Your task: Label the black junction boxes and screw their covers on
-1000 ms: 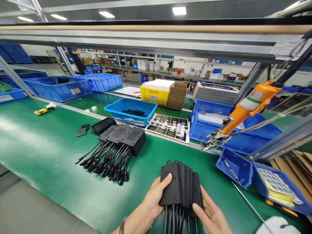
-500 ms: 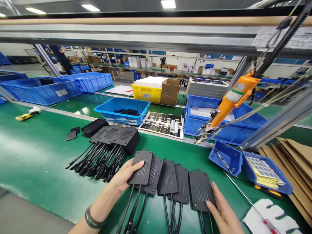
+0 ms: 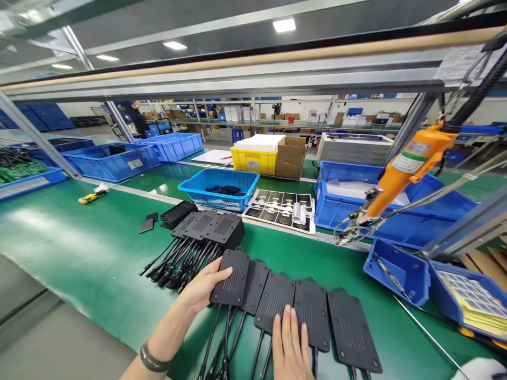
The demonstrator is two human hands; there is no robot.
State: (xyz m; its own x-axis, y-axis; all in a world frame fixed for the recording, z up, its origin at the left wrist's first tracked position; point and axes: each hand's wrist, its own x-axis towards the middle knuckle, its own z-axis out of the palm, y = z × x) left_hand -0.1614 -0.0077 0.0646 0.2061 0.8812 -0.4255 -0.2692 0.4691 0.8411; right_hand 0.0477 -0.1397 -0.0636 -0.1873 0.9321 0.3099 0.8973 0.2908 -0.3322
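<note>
Several flat black boxes with ribbed faces, corner screws and black cables lie in a fanned row in front of me. My left hand point(image 3: 203, 287) grips the leftmost black cabled box point(image 3: 233, 282), thumb on its face, fingers under its left edge. That box overlaps the black box point(image 3: 255, 279) beside it. My right hand point(image 3: 291, 345) lies with fingers stretched out over the neighbouring edges of the middle box point(image 3: 273, 298) and the box point(image 3: 312, 311) right of it. At the right end lies another black box point(image 3: 352, 330). A pile of similar boxes point(image 3: 224, 229) stands behind, cables toward me.
Behind the pile are a light-blue basket point(image 3: 190, 192) with black parts and a label sheet point(image 3: 261, 214). An orange power screwdriver point(image 3: 407, 169) hangs at right above blue bins point(image 3: 425, 279). A long thin rod point(image 3: 428, 330) and yellow-handled tool point(image 3: 89, 199) lie on the green bench.
My right hand has left the rightmost box and moved left onto the middle ones. The boxes in the row now sit more evenly spread. My left hand keeps its grip; the view has shifted.
</note>
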